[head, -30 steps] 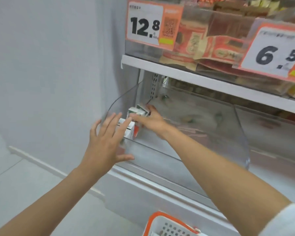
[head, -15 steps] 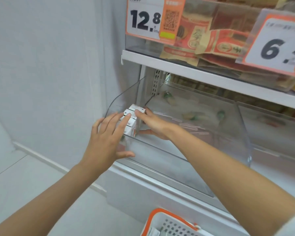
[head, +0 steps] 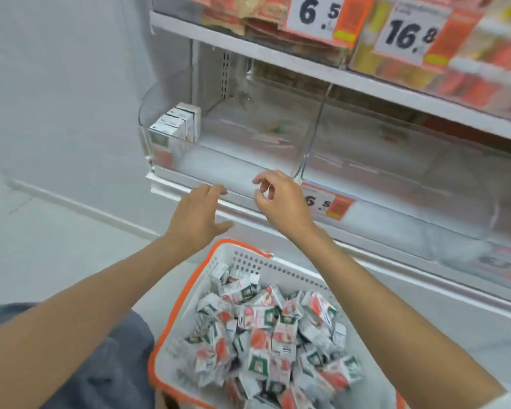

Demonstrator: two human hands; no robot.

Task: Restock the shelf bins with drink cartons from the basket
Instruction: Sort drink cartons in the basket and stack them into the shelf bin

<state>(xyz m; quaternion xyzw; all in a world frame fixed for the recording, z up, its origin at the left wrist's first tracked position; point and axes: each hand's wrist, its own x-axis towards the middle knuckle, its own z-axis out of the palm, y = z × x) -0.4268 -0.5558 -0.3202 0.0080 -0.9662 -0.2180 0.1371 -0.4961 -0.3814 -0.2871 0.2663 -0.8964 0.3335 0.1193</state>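
The left hand (head: 199,215) and right hand (head: 281,202) have both come out of the bin (head: 248,163) and hang empty above the basket (head: 278,268). The left fingers are loosely spread, the right curled on nothing. The cartons (head: 176,125) they were squaring now stand alone, a short upright row against the bin's left wall. That placement looks finished. The basket holds a jumbled heap more, small, white with red and green.
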